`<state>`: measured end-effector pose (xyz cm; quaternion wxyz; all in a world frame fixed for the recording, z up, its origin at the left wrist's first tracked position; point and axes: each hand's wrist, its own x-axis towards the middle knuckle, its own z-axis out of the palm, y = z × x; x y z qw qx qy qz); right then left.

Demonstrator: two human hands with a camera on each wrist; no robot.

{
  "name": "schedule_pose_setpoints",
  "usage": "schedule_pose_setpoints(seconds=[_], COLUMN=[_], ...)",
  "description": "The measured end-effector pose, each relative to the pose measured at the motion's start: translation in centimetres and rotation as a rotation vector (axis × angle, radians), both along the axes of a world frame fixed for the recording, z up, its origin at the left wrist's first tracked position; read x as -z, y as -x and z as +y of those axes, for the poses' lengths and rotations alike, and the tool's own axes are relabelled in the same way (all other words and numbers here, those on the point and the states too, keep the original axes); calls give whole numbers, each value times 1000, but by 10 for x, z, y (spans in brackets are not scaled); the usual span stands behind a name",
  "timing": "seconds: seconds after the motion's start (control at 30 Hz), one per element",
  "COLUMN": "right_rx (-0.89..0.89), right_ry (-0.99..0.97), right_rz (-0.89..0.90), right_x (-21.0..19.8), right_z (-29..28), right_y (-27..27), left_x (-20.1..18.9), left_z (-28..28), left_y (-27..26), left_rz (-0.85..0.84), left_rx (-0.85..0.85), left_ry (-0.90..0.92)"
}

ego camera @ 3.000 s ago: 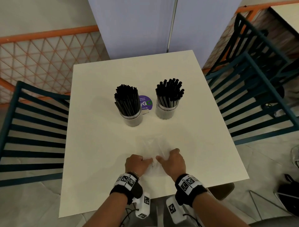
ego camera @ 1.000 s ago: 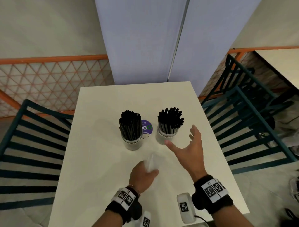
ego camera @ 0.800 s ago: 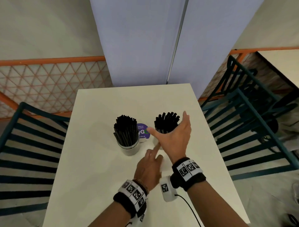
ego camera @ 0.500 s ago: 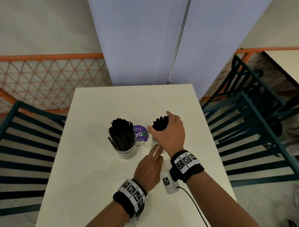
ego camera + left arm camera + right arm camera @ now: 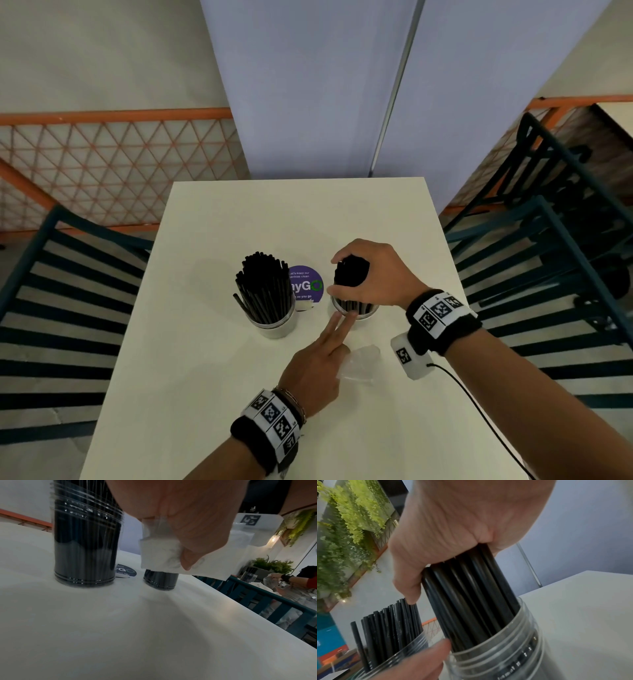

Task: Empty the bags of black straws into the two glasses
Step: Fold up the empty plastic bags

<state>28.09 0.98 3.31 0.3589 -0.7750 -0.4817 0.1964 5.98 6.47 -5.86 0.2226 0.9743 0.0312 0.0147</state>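
nearest to me, the left hand (image 5: 317,368) sits low over the bench (image 5: 205,394), its last fingers and thumb curled round a crumpled clear empty bag (image 5: 359,363), while two straight fingers reach out and touch the base of the right glass (image 5: 356,310). a second ago that hand just held the bag, well short of the glass; now it steadies it.

take that right glass as the marker. right above it, the right hand (image 5: 371,274) is wrapped round the tops of the black straws (image 5: 471,595) standing in it, thumb on the near side, fingers over the far side. a second ago this hand was spread open in the air beside the glass; it has since come down and gathered the bunch, which had been fanned out and now stands tight.

just left of the right glass lies a round purple sticker (image 5: 306,284), and left of that the left glass (image 5: 274,322), also full of straws, a few leaning outward. beyond are a pale partition and an orange lattice rail; dark slatted chairs stand at either side.

with both glasses loaded and the bag limp and empty, i'd judge the emptying is done and this is only tidying. squeezing or lifting too hard could tip the glass.
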Motion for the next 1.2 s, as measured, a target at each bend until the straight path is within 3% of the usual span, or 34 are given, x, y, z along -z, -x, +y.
schedule_pose_setpoints(seconds=[0.23, 0.53, 0.73, 1.03, 1.2], right_rx=[-47, -186, -237, -229, -118], right_ry=[1, 166, 207, 220, 191], right_rz=[122, 327, 361, 360, 402], right_x=[-5, -14, -17, -22, -43], right_z=[2, 1, 1, -1, -17], right_y=[-7, -27, -34, -39, -43], left_x=[8, 5, 2, -11, -14], left_z=[1, 0, -2, -10, -16], left_y=[-1, 0, 2, 1, 10], left_rz=[-9, -16, -3, 20, -16], left_rx=[-18, -42, -52, -78, -64], left_ry=[49, 55, 61, 123, 108])
